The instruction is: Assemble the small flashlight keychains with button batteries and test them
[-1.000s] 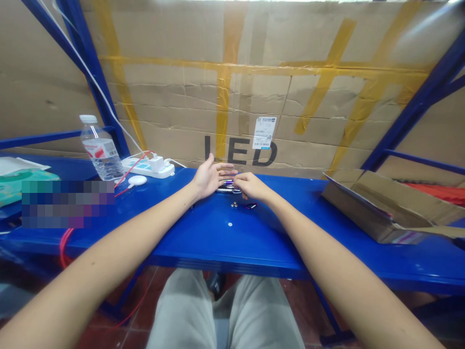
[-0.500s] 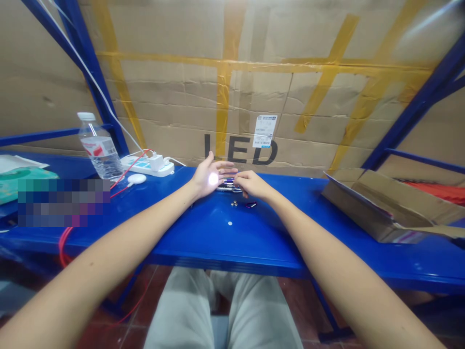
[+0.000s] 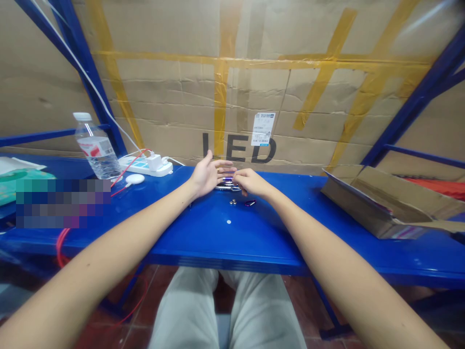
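Observation:
My left hand (image 3: 206, 177) is held over the blue table (image 3: 203, 232), palm turned inward and fingers stretched toward my right hand; nothing lies in its palm. Fingers curled in a pinch, my right hand (image 3: 250, 182) grips what appears to be a small flashlight, mostly hidden by the fingers. Below and behind the hands lie several slim metallic pieces (image 3: 225, 187), partly covered. Nearer to me are a few small round silver pieces like button cells (image 3: 233, 202), a purple carabiner (image 3: 250, 203) and a flat white disc (image 3: 228, 222).
At left stand a water bottle (image 3: 96, 148) and a white power strip (image 3: 145, 166) with plugs and a red cable. A white round gadget (image 3: 134, 179) lies beside them. An open cardboard box (image 3: 358, 213) sits at right. A large taped carton (image 3: 174, 97) walls the back.
The bright light spot on my left palm has gone out. Both hands stay in nearly the same place, and the view has shifted slightly.

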`<act>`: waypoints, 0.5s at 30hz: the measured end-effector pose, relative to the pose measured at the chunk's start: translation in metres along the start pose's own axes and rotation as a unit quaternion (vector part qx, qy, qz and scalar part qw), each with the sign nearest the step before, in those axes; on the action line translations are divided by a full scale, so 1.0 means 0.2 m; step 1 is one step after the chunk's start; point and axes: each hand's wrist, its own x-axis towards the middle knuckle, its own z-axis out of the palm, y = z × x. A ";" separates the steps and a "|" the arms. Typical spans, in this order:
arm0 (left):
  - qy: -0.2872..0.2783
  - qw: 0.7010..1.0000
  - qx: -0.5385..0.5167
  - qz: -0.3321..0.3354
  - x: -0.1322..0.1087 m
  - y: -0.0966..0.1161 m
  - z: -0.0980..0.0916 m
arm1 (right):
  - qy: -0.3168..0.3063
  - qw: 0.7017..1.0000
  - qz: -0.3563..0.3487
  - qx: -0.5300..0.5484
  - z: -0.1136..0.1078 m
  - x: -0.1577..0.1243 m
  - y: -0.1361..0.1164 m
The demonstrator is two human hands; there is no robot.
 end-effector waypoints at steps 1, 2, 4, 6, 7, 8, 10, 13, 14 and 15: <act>-0.001 1.000 -0.002 -0.001 0.00 0.00 0.00 | -0.001 1.000 -0.006 0.002 0.00 0.00 0.00; -0.003 1.000 -0.003 -0.001 0.00 0.00 0.00 | -0.003 1.000 -0.011 0.003 0.00 0.00 -0.01; -0.005 1.000 -0.006 -0.002 0.00 0.00 0.01 | -0.003 1.000 -0.015 -0.003 0.00 0.00 -0.01; -0.005 1.000 -0.007 -0.004 0.00 0.00 0.01 | 0.004 1.000 -0.011 -0.010 0.00 0.00 0.00; -0.004 1.000 -0.007 -0.006 0.00 0.00 0.01 | 0.008 1.000 -0.007 -0.010 0.00 0.00 0.00; -0.002 1.000 -0.008 -0.007 0.00 0.00 0.01 | 0.013 1.000 -0.003 -0.008 0.00 0.00 0.00; 0.000 1.000 -0.009 -0.007 0.00 0.00 0.01 | 0.019 1.000 0.003 -0.007 -0.01 0.00 0.01; -0.002 1.000 -0.011 -0.007 0.00 0.01 0.01 | 0.024 0.999 0.001 -0.021 -0.01 0.00 0.00; -0.001 1.000 -0.010 -0.009 0.00 0.01 0.01 | 0.025 0.999 0.004 -0.025 -0.01 -0.01 0.00; 0.001 1.000 -0.009 -0.012 -0.01 0.01 0.01 | 0.026 0.999 0.007 -0.026 -0.01 -0.01 0.00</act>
